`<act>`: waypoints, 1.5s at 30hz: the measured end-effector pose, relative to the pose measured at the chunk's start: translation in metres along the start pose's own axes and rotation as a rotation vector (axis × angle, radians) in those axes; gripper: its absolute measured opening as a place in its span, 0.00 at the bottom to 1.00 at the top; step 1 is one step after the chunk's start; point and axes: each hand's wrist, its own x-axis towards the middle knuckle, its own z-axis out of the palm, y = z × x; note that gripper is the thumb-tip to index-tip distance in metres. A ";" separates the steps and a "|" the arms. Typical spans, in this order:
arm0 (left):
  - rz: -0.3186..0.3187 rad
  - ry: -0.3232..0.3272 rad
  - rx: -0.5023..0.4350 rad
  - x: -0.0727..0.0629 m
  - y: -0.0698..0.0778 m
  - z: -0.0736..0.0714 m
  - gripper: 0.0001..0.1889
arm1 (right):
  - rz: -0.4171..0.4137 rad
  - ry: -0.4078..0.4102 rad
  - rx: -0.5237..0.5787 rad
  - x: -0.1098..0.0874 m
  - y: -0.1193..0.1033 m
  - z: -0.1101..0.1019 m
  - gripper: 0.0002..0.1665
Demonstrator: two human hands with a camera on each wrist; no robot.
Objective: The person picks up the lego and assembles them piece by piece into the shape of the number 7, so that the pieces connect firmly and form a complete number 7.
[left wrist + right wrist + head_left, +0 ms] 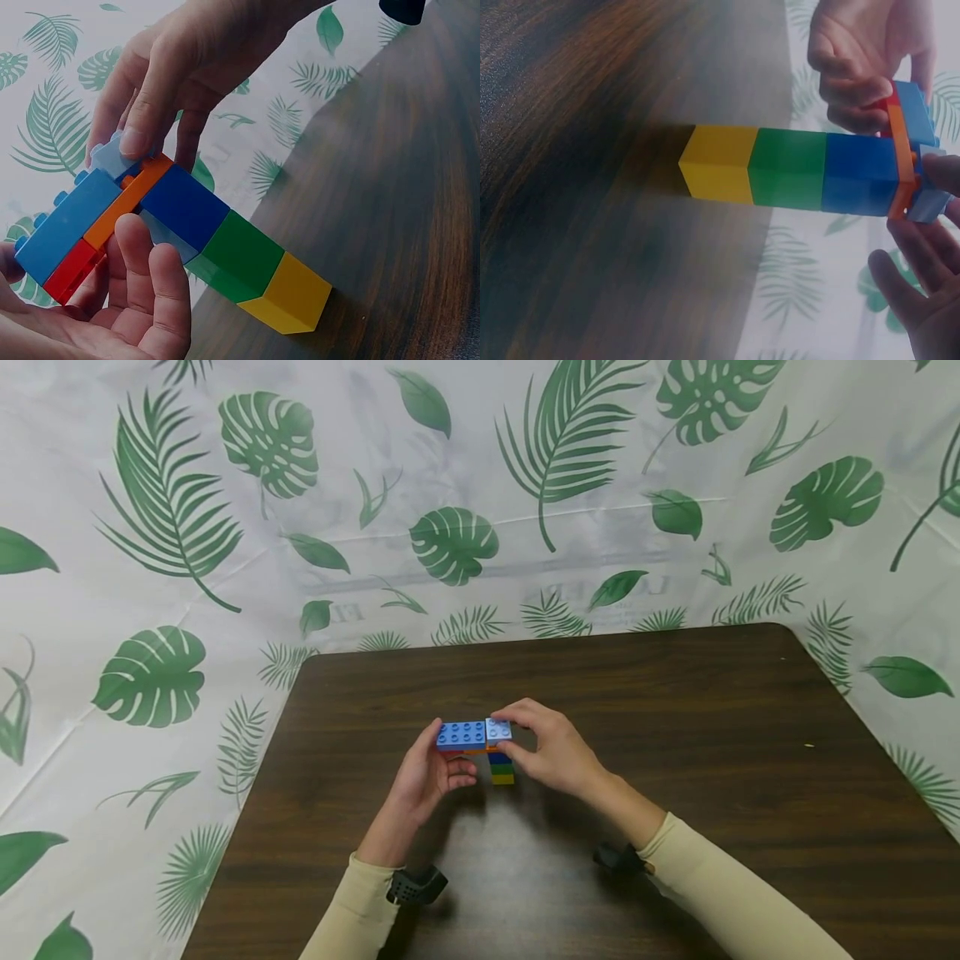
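A stack of toy building bricks stands on the table: a yellow brick [716, 165] at the bottom, then a green brick [787, 169] and a dark blue brick [861, 172]. Across its top lies a thin orange plate [127, 204], jutting out leftward. A long blue brick [461, 737] sits over the jutting part, with a red brick [73, 274] under its outer end. My left hand [423, 777] holds that end, thumb against the blue brick and fingers beneath. With thumb and fingers, my right hand [558, 752] pinches a pale blue brick [498, 732] above the orange plate, beside the long one.
The dark wood-grain table [675, 693] reaches back to a white curtain [465, 460] printed with green leaves. A small yellowish speck [808, 745] lies toward the right side. Both wrists wear black cameras, the left camera [417, 886] close to the tabletop.
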 end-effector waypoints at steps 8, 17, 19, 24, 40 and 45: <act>0.000 0.000 0.020 0.000 0.000 0.000 0.31 | -0.006 -0.011 -0.040 -0.002 -0.001 0.001 0.22; 0.008 0.000 0.016 0.001 -0.001 -0.001 0.31 | 0.024 -0.026 -0.061 0.000 -0.002 -0.002 0.23; 0.007 -0.002 0.012 0.001 -0.001 -0.001 0.30 | 0.037 -0.034 -0.060 0.001 -0.002 -0.003 0.23; 0.013 -0.008 0.012 0.000 -0.001 -0.001 0.30 | 0.051 -0.045 -0.078 0.002 -0.004 -0.004 0.22; 0.006 -0.005 0.023 -0.001 0.001 0.000 0.31 | 0.083 -0.056 -0.138 0.001 -0.005 -0.002 0.21; 0.004 -0.002 0.030 0.000 0.002 0.000 0.30 | 0.078 -0.043 -0.141 0.000 -0.004 -0.001 0.21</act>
